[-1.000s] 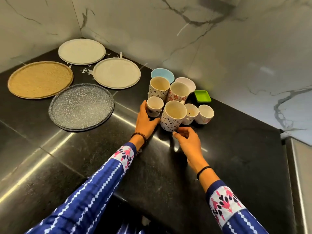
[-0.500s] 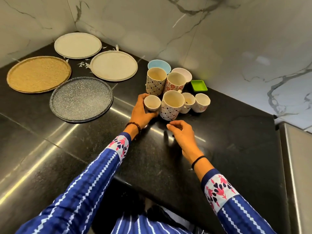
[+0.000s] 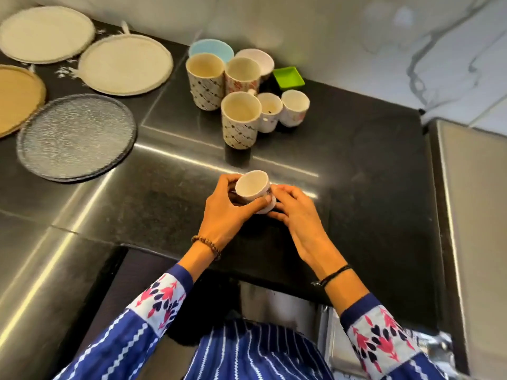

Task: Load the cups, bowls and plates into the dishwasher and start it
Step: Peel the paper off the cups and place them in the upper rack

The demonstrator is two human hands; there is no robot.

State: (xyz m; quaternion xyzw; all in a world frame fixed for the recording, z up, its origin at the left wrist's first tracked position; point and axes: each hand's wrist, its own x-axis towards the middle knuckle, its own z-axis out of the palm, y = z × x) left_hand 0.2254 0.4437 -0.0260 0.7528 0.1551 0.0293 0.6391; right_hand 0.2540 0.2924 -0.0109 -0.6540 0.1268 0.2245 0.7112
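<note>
Item: cup, tilted, between both sets of fingers. Left hand wraps it; right hand fingers curl against its right side. Other cups beyond fingers. Best: firm grip, carry rim-up.

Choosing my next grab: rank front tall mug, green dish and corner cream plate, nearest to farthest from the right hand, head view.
From the right hand:
1. front tall mug, just ahead
2. green dish, back right
3. corner cream plate, far left
</note>
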